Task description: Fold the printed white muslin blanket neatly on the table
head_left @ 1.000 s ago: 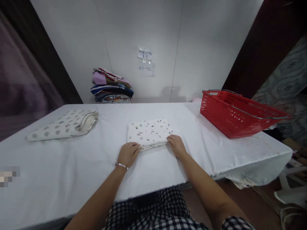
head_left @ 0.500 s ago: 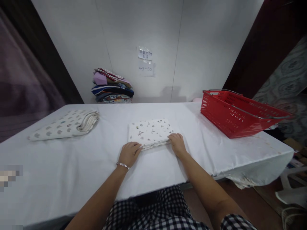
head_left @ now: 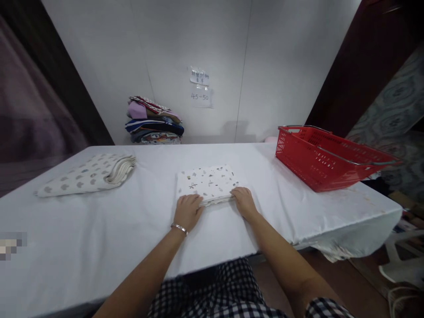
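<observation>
- Left hand (head_left: 187, 211), silver bracelet at the wrist, laid on the near left corner of a folded white cloth printed with small leaves and stars (head_left: 206, 182); fingers curled onto its edge, pinch not clear enough to tell.
- Right hand (head_left: 244, 202) pressed on the near right corner, fingers together over the layered edge.
- Cloth flat on the white-covered table (head_left: 99, 229), just beyond both hands.
- Red plastic basket with wire handles (head_left: 326, 157) well apart at far right; contents not visible.
</observation>
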### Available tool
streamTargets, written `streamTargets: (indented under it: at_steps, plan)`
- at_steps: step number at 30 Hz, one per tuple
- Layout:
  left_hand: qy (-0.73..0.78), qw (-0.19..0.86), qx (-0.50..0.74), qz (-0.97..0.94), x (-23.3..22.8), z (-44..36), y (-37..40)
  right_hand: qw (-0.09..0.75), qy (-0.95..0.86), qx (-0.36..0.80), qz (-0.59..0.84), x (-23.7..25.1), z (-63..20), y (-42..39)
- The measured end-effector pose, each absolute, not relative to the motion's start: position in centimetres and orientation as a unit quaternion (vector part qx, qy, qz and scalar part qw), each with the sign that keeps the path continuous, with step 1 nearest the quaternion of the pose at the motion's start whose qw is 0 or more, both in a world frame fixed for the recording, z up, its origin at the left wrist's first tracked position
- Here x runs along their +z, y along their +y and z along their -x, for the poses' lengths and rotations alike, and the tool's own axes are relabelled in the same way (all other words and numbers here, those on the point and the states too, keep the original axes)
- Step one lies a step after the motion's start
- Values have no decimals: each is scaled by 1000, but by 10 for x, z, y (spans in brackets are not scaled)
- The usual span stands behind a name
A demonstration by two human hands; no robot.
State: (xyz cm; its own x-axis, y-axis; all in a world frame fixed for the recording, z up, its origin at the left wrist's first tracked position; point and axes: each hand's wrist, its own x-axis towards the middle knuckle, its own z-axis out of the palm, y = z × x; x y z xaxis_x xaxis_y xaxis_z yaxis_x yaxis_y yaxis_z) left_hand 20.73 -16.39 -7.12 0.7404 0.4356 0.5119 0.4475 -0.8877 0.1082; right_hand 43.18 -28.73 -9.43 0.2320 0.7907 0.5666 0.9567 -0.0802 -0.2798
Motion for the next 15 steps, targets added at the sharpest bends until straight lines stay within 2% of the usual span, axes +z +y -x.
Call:
streamTargets:
  at_steps: [4,6,11,15]
  plan:
    - [-207,7,-233,950,-73,-240,-175,339,-609,-107,710,-94,-433,-289]
    - [-212,-5,-203,956,-77,-250,-176,387,-597,-94,696,-95,-437,-291]
    - [-218,-24,-172,960,-81,-254,-174,560,-394,-37,728,-101,-453,-298]
    - [-222,-32,-166,960,-80,-250,-174,579,-288,55,761,-102,-457,-298]
